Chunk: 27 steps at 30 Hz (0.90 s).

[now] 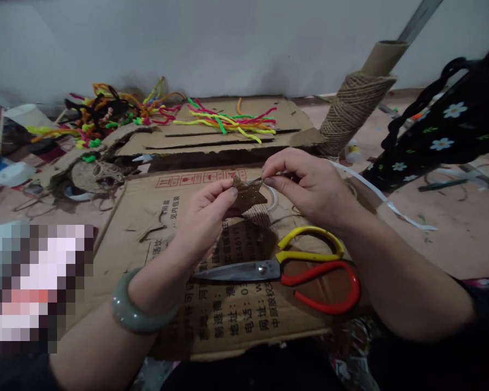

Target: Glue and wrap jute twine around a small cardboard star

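Above the flattened carton, left hand pinches a twine-wrapped cardboard star; right hand pinches twine at its point. Wrapping looks near complete; scissors idle.

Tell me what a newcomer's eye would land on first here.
In the middle, the left hand and right hand pinch a small brown star between them. Just below lie scissors with one yellow and one red handle, on flattened cardboard. At the back, bright pipe cleaners lie strewn, with a twine spool to the right.

Matt cardboard star; glossy plastic-handled steel scissors.
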Each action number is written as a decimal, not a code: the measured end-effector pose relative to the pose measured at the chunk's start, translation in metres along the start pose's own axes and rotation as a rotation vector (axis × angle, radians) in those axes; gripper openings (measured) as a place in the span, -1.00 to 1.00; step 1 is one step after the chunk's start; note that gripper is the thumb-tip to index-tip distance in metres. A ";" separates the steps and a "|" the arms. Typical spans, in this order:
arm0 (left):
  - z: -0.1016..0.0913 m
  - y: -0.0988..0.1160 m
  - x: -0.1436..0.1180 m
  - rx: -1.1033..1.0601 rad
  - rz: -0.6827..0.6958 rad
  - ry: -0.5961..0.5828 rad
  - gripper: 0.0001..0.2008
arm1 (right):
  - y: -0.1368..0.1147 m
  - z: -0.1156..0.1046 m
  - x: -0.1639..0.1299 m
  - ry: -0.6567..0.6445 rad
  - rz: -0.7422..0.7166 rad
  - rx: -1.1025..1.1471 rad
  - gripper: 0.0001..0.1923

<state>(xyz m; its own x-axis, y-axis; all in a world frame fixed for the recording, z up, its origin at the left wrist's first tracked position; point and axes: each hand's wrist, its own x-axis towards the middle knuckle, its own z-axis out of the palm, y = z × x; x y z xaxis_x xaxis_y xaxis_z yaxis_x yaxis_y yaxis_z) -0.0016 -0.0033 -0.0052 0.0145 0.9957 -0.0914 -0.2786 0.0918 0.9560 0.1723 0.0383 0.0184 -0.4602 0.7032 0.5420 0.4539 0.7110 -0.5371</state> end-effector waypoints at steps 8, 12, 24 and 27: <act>-0.001 -0.001 0.000 -0.002 0.014 -0.022 -0.89 | 0.001 0.003 0.000 -0.036 0.015 0.016 -0.92; 0.000 -0.001 -0.001 0.024 0.016 -0.016 -0.88 | 0.000 0.003 0.000 -0.044 0.017 0.009 -0.90; -0.002 -0.002 -0.002 0.040 0.033 -0.055 -0.86 | -0.002 0.004 -0.001 -0.054 0.019 -0.002 -0.86; -0.002 -0.003 -0.001 0.044 0.037 -0.057 -0.87 | -0.003 0.004 -0.001 -0.055 0.026 0.000 -0.86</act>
<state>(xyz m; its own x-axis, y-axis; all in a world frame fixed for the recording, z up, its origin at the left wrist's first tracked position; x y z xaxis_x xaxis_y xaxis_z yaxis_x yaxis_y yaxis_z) -0.0030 -0.0050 -0.0089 0.0597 0.9974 -0.0411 -0.2379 0.0542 0.9698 0.1684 0.0357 0.0165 -0.4899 0.7201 0.4914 0.4664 0.6927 -0.5501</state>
